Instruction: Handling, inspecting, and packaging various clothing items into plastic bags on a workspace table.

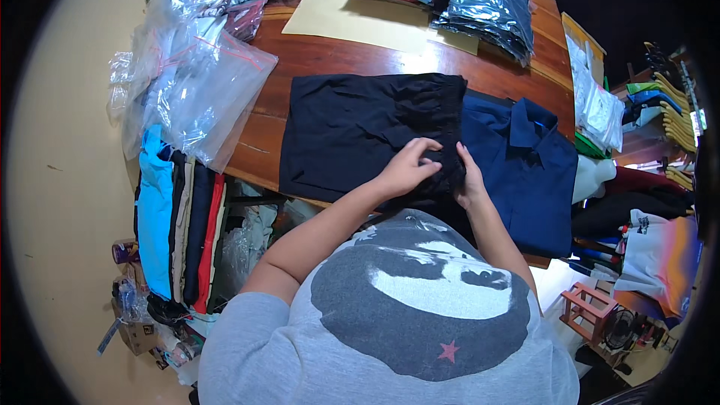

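Note:
A black garment (349,129), likely shorts, lies flat on the wooden table (261,124) with its gathered elastic waistband (450,107) to the right. My left hand (409,166) rests over the cloth just left of that band, its thumb and forefinger apart and nothing visible between them. At the band's right edge is my right hand (471,180), upright on its side. Its thumb or a finger points up along the edge, and other fingers are hidden, so a grip cannot be made out. A folded navy collared shirt (523,180) lies partly under the waistband end.
Clear plastic bags (208,84) hang over the table's left edge, above hanging clothes (154,214). Bagged garments (489,11) are stacked at the back, partly on cream card (360,17). Hangers (678,124) and a reddish stool (588,312) stand at the right.

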Available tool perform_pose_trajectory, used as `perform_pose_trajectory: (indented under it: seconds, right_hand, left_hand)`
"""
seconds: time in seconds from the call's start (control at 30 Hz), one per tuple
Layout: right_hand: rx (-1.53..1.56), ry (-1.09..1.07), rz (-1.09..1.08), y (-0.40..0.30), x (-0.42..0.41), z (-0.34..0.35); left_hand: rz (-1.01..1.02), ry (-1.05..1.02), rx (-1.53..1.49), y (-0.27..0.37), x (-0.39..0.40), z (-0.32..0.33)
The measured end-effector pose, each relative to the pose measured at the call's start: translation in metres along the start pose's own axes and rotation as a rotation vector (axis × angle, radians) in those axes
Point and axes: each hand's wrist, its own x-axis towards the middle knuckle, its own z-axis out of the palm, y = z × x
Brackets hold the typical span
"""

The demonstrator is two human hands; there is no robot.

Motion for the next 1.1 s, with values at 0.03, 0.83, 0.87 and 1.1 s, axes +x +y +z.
perform_pose_trajectory:
  seconds: [0.03,0.83,0.87,1.1]
  right_hand:
    - [0.002,0.003,-0.001,-0.001,-0.001,0.0]
    - [-0.948,-0.305,-0.404,-0.02,-0.041,0.143]
    - [-0.963,-0.316,-0.358,-0.021,-0.045,0.153]
    - [-1.16,-0.457,-0.54,-0.007,-0.044,0.187]
  left_hand:
    - [-0.062,0.058,-0.044,-0.007,0.001,-0.002]
    - [0.005,0.335,0.005,0.073,-0.053,-0.063]
    - [0.001,0.345,0.002,0.075,-0.058,-0.068]
    - [-0.145,0.284,-0.181,0.092,-0.082,-0.106]
